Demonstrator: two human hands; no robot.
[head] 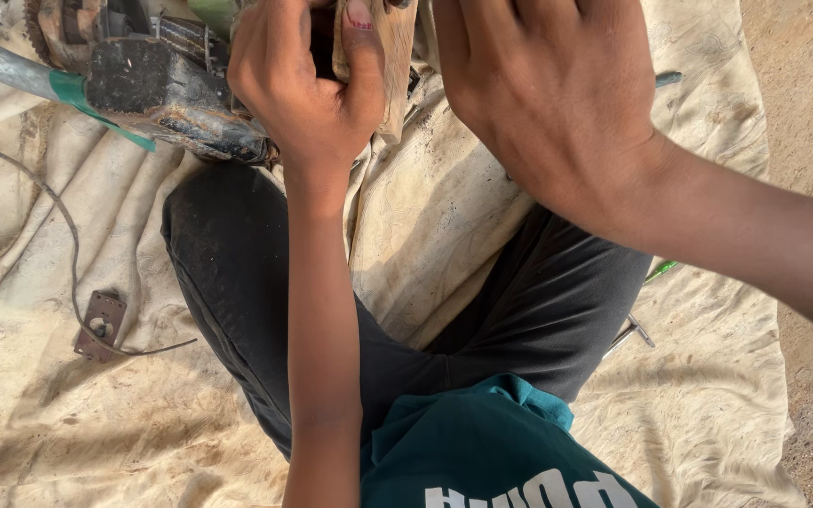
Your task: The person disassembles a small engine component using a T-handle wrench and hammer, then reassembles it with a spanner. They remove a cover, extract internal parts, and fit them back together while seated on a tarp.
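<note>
1. A thin wire (58, 212) and a small metal bracket (99, 325) lie loose on the stained cloth (708, 414); best keep them undisturbed.
2. The greasy machine part (157, 94) rests at top left, touching the left hand (308, 89).
3. That hand grips a tan rag (395, 56) tightly, thumb pressed on it; firm pressure should suit wiping.
4. The right hand (557, 103) hovers knuckles-up; I cannot tell its hold.

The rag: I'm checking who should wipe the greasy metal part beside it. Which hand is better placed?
Left, probably. The left hand is closed on the rag and sits right against the greasy metal part. The right hand is spread flat, holding nothing visible, and lies farther from that part.
</note>
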